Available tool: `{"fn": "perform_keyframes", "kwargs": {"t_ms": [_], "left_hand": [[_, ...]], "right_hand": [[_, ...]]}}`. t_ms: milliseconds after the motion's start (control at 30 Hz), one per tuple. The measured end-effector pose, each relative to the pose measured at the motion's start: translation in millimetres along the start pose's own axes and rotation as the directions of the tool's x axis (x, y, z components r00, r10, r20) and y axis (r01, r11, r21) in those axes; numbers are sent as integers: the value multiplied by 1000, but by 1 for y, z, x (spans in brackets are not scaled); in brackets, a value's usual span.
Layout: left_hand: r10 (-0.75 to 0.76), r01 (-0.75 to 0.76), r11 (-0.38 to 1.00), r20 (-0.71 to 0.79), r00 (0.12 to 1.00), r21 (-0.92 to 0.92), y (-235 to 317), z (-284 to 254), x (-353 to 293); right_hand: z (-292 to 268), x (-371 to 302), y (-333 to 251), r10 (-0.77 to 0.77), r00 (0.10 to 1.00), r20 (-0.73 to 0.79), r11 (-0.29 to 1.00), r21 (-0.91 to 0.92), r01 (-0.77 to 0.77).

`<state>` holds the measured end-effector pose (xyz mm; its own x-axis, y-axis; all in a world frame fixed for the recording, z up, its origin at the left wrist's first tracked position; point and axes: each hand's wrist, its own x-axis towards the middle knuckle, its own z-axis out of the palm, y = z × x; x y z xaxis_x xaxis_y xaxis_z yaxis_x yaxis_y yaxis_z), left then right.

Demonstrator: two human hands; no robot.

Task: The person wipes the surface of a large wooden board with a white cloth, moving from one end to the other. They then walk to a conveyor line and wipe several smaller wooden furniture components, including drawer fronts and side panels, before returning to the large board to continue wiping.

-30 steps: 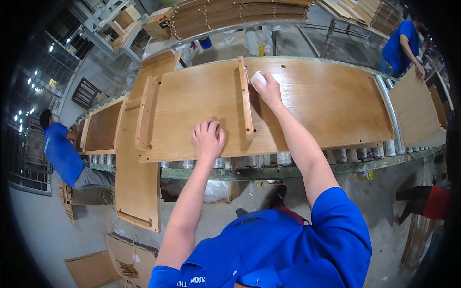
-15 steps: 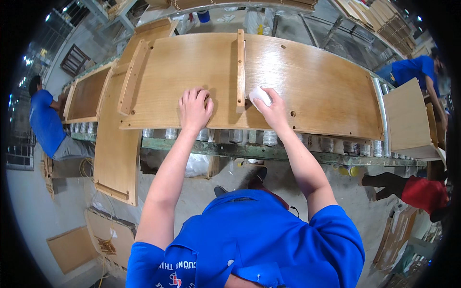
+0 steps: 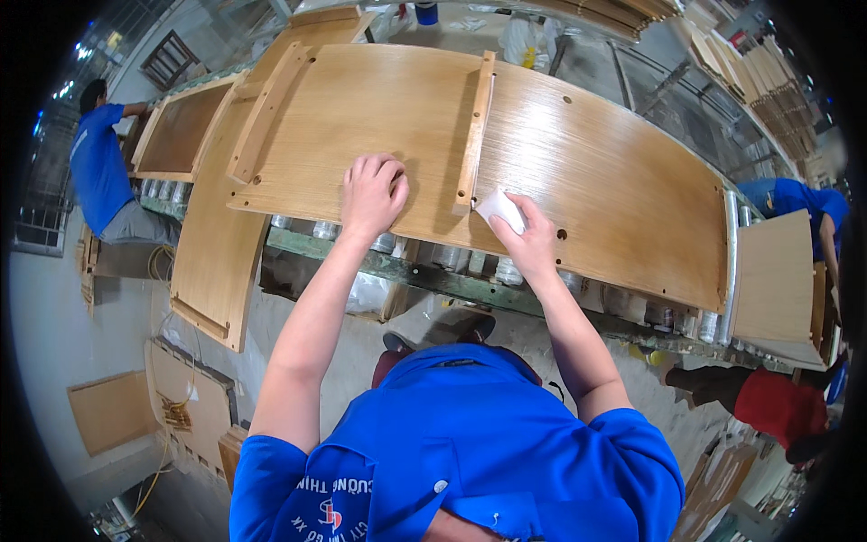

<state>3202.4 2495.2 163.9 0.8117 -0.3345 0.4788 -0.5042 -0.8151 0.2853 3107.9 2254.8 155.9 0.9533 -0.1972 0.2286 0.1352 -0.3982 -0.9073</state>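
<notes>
Blue short-sleeved shirt (image 3: 551, 452) worn; white lettering (image 3: 336, 486) and a red-and-white emblem (image 3: 330, 517) on its left side; pale round button (image 3: 440, 486) visible. Footwear: dark shoes (image 3: 397, 341).

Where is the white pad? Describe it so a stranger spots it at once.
Start with the big wooden panel at the centre. Near its front edge, beside the lower end of the middle strip, is the person's right hand. The pad is in that hand: small and white, where panel and strip are brown.
</notes>
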Motion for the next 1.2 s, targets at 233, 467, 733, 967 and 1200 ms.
{"fn": "perform_keyframes", "kwargs": {"t_ms": [233, 467, 733, 967, 1200], "left_hand": [[134, -98, 970, 149, 980, -224, -43, -28, -3], [73, -55, 991, 150, 986, -122, -110, -51, -3], [135, -109, 964, 93, 986, -244, -108, -48, -7], [87, -102, 944, -61, 994, -313, -120, -48, -18], [109, -67, 952, 129, 986, -297, -123, -50, -13]], "right_hand": [[-2, -19, -4, -69, 986, 150, 980, -175, 95], [5, 5, -47, 205, 877, 434, 198, 860, -471], [170, 137, -137, 35, 729, 684, 463, 635, -619], [317, 186, -234, 97, 568, 818, 960, 74, -271], [369, 182, -247, -30, 393, 919, 928, -120, 354]]}}
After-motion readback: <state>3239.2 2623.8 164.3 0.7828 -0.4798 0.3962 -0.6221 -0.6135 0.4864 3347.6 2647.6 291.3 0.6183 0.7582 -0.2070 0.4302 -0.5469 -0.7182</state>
